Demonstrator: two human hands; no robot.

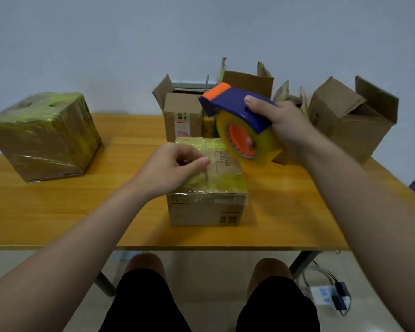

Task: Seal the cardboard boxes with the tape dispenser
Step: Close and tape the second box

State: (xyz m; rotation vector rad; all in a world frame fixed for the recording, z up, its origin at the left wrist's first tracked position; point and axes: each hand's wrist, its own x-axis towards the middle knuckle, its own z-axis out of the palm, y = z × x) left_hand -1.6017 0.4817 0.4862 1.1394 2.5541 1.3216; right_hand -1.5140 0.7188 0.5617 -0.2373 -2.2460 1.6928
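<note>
Right hand [284,125] round dispenser [233,103]; left hand [170,168] unclear.

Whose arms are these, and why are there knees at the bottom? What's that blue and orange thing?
The camera sits on a person's head and looks down, so you see their own arms and knees. The right hand grips a tape dispenser, the blue and orange thing, above a small box. The left hand rests on that box, fingers curled. The table also holds a taped box at the left and open boxes behind.
</note>
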